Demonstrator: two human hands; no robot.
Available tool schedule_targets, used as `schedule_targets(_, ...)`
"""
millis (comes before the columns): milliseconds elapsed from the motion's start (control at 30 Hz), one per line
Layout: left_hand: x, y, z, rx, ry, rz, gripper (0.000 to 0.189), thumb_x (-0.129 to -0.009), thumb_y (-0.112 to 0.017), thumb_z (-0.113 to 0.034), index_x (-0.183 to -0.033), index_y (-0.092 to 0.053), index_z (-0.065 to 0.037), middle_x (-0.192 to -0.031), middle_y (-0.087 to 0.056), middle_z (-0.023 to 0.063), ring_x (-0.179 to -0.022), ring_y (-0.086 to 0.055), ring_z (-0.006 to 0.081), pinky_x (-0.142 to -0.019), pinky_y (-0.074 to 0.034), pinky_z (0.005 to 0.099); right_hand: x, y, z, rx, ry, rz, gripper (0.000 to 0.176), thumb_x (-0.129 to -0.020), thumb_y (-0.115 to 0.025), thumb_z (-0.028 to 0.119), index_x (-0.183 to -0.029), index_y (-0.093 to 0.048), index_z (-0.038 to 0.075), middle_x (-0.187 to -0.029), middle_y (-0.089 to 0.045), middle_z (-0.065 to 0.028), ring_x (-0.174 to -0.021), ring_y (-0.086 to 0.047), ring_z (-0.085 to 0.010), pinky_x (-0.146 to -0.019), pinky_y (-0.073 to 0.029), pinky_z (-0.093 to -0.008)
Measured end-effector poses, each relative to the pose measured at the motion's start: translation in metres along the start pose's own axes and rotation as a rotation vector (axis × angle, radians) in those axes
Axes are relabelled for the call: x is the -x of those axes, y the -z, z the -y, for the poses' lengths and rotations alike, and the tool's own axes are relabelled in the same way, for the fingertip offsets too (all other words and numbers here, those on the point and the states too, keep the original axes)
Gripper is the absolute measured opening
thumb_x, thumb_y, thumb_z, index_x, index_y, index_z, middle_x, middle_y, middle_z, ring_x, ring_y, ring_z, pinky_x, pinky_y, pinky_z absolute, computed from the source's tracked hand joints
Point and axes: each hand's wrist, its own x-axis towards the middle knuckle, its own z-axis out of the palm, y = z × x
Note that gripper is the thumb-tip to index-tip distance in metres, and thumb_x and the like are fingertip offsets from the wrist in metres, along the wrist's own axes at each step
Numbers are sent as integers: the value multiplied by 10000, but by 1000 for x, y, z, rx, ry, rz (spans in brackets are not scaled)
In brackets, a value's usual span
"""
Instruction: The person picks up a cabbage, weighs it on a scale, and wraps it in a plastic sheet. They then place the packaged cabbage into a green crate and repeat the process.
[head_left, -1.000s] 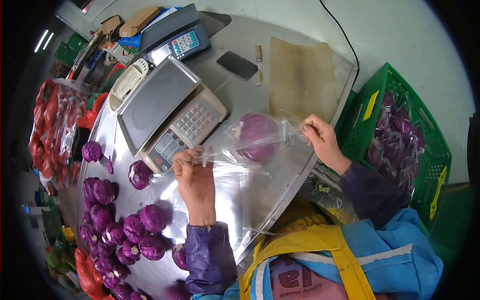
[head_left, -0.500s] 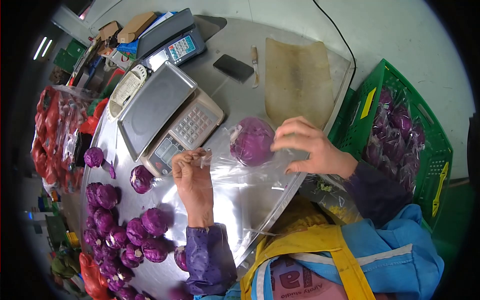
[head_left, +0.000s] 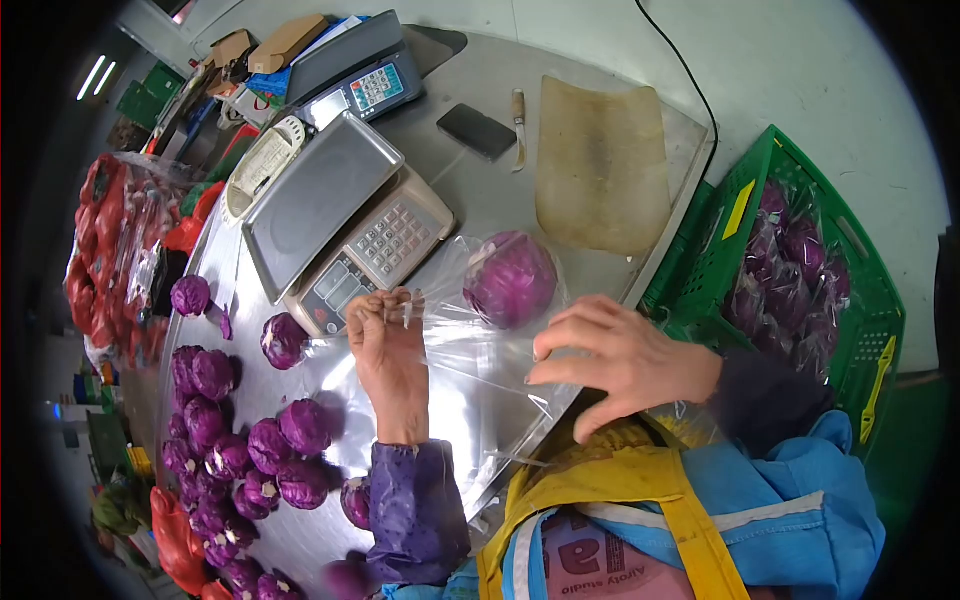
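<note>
A red cabbage point(head_left: 512, 280) sits on the steel table beside the scale, with clear plastic film point(head_left: 480, 350) around it and spread towards me. My left hand point(head_left: 388, 345) is closed, its fingertips pinching the left edge of that film. Just to the lower right of the cabbage, my right hand point(head_left: 625, 365) hovers with fingers curved and the thumb apart. The film's edge overlaps its fingertips in this view.
Several loose red cabbages point(head_left: 303, 427) cover the table's left side. A scale point(head_left: 375, 240) with a grey pan stands behind my left hand. Farther back lie a phone point(head_left: 477, 131), a knife point(head_left: 519, 130) and a brown sheet point(head_left: 602, 165). A green crate point(head_left: 755, 190) of bagged cabbages stands right.
My right hand has come away from the cabbage's right side, down towards me. My left hand keeps its pinch on the film in nearly the same place.
</note>
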Motion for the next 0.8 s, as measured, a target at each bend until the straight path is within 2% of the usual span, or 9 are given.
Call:
schedule_targets(67, 0, 0, 1, 8, 3, 7, 102, -881, -546, -208, -886, -502, -116, -911, -544, 2, -950, -520, 174, -934, -369, 395, 7, -16, -3, 176, 17, 15, 255, -620, -725, 181, -776, -547, 86, -949, -508, -36, -918, -505, -207, -800, -392, -365)
schedule_targets(200, -1, 7, -1, 30, -13, -36, 97, -884, -537, -200, -891, -507, -108, -905, -547, 9, -934, -521, 168, -917, -383, 378, 19, -23, -9, 57, 66, -4, 198, -644, -703, 127, -717, -528, 70, -882, -513, -37, -858, -511, -197, -752, -411, -328)
schedule_targets(267, -1, 8, 0, 42, -21, -76, 95, -887, -532, -193, -889, -506, -102, -899, -546, 14, -924, -522, 166, -911, -388, 372, 31, -16, -17, -158, -97, -188, 192, -674, -686, 54, -659, -495, 50, -824, -515, -41, -771, -515, -185, -666, -423, -290)
schedule_targets(533, -1, 6, 2, -86, -88, -56, 110, -896, -515, -175, -871, -507, -69, -877, -543, 42, -843, -538, 163, -855, -424, 345, 47, -4, -17, -269, -273, -285, 161, -688, -691, -10, -675, -535, 28, -821, -536, -74, -733, -526, -165, -596, -417, -273)
schedule_targets(600, 0, 6, 1, -95, -84, -69, 99, -892, -522, -166, -867, -513, -71, -855, -539, 32, -836, -533, 159, -857, -423, 341, 51, -1, -28, 11, -179, -460, 339, -638, -751, 34, -929, -576, 35, -859, -509, -64, -691, -484, -133, -604, -418, -260)
schedule_targets(633, 1, 6, 0, -102, -81, -83, 88, -888, -530, -157, -862, -518, -74, -833, -534, 23, -829, -528, 155, -858, -423, 337, 55, -2, -28, 11, -179, -461, 339, -638, -751, 34, -929, -576, 35, -859, -509, -64, -691, -484, -133, -604, -418, -260)
schedule_targets(700, 3, 8, -1, -122, -81, -69, 96, -892, -525, -164, -863, -517, -73, -833, -534, 23, -815, -530, 156, -857, -425, 339, 62, -5, -26, -299, -464, -539, 743, -561, -815, 109, -1199, -441, 51, -918, -468, -45, -666, -436, -121, -635, -420, -256)
schedule_targets(733, 3, 8, -1, -140, -79, -55, 104, -897, -519, -171, -863, -516, -73, -833, -533, 24, -800, -532, 156, -855, -427, 342, 71, -10, -35, -243, -449, -337, 964, -505, -846, 167, -1299, -308, 74, -952, -429, -26, -648, -387, -123, -644, -418, -254)
schedule_targets(800, 3, 11, 1, -133, -78, -21, 113, -902, -508, -171, -857, -511, -68, -858, -540, 39, -822, -542, 170, -841, -432, 339, 59, -21, -26, -171, -539, -200, 867, -531, -820, 158, -1266, -362, 108, -949, -450, -46, -702, -477, -159, -636, -435, -273)
